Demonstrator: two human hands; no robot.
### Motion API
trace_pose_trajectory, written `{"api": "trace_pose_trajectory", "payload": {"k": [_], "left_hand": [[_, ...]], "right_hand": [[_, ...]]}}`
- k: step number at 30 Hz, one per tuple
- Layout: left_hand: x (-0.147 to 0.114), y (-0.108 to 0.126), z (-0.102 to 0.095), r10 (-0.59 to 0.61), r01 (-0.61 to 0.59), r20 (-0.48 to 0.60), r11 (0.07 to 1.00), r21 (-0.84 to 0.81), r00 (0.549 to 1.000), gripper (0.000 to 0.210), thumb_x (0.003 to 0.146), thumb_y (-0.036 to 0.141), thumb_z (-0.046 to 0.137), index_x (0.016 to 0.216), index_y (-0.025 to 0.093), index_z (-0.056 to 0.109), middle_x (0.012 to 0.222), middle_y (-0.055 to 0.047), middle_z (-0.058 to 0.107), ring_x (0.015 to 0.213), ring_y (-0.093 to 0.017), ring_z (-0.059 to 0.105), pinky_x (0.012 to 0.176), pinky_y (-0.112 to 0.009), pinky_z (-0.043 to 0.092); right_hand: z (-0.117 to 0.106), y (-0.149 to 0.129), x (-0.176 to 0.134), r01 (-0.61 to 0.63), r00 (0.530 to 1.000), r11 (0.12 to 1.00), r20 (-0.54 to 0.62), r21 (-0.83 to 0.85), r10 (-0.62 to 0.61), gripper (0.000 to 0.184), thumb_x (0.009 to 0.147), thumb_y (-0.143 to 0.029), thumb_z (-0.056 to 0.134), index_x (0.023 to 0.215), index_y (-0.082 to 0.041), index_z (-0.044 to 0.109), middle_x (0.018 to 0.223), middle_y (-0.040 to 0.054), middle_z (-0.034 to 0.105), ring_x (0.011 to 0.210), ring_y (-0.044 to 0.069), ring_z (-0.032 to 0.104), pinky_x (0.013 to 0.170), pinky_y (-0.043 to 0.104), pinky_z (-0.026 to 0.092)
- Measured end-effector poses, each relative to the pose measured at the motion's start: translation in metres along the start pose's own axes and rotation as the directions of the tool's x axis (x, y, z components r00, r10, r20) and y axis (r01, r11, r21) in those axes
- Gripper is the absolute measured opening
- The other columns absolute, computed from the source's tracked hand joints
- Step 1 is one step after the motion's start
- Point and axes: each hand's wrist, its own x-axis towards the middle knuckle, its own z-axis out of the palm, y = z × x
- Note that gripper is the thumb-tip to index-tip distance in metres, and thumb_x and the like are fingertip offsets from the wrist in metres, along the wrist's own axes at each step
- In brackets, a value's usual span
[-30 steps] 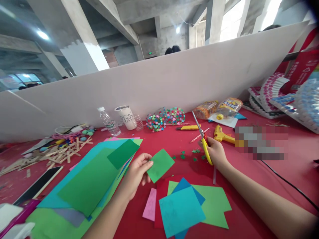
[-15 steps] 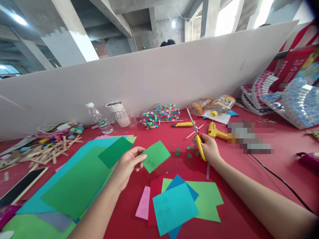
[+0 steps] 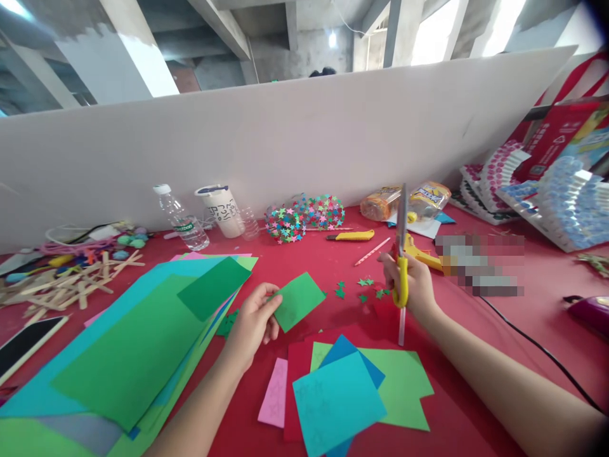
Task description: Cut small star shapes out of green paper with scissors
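Between thumb and fingers, my left hand (image 3: 257, 320) pinches the left edge of a small green paper piece (image 3: 301, 301). My right hand (image 3: 415, 284) grips the yellow handles of a pair of scissors (image 3: 402, 254), whose blades point up and away from me. Small green paper stars (image 3: 363, 298) lie on the red table between the hands. Nearer to me is a pile of cut paper, with a turquoise sheet (image 3: 339, 401) bearing faint star outlines on top. Under it are blue, light green, red and pink pieces.
A stack of large coloured sheets (image 3: 128, 343) lies left, beside wooden sticks (image 3: 80, 285). Toward the white partition (image 3: 285, 139) stand a water bottle (image 3: 181, 219), a cup (image 3: 222, 212) and star-covered balls (image 3: 285, 225). A yellow utility knife (image 3: 354, 235) and glue gun (image 3: 421, 254) lie right.
My right hand has moved slightly right and turned the scissors from leaning left to upright. The green paper stays in my left hand, its drawn marks no longer plainly showing. The view has shifted a little.
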Motion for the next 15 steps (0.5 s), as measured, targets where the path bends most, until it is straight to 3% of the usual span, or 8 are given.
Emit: {"api": "trace_pose_trajectory", "payload": {"k": [2, 8, 15], "left_hand": [[0.003, -0.004, -0.001, 0.015, -0.015, -0.01, 0.999, -0.04, 1.0, 0.028, 0.074, 0.042, 0.057, 0.091, 0.022, 0.046, 0.065, 0.009, 0.049, 0.033, -0.007, 0.05, 0.03, -0.017, 0.03], [0.005, -0.015, 0.006, 0.044, -0.039, 0.049, 0.994, -0.098, 0.998, 0.03, 0.077, 0.045, 0.055, 0.092, 0.022, 0.043, 0.063, 0.009, 0.05, 0.036, -0.011, 0.056, 0.032, -0.019, 0.038], [0.004, -0.016, 0.008, 0.095, -0.073, 0.11, 0.98, -0.183, 0.989, 0.022, 0.077, 0.03, 0.052, 0.094, 0.021, 0.043, 0.064, 0.006, 0.056, 0.048, -0.014, 0.062, 0.046, -0.026, 0.051]], "right_hand": [[-0.002, -0.006, -0.001, -0.018, 0.999, 1.0, 0.034, -0.01, 0.018, 0.039, 0.083, -0.054, 0.045, 0.065, -0.02, 0.048, 0.043, -0.0063, 0.038, 0.038, 0.011, 0.04, 0.04, 0.023, 0.031], [0.0, -0.029, 0.001, 0.028, 0.989, 0.981, 0.145, -0.193, 0.0, 0.041, 0.064, -0.046, 0.068, 0.049, -0.02, 0.04, 0.045, -0.0076, 0.027, 0.043, 0.008, 0.026, 0.04, 0.022, 0.017], [0.021, -0.053, -0.01, 0.132, 0.92, 0.961, 0.391, -0.242, -0.028, 0.015, 0.064, -0.025, 0.06, 0.059, -0.02, 0.047, 0.049, -0.0061, 0.04, 0.046, 0.01, 0.035, 0.043, 0.022, 0.021]]}}
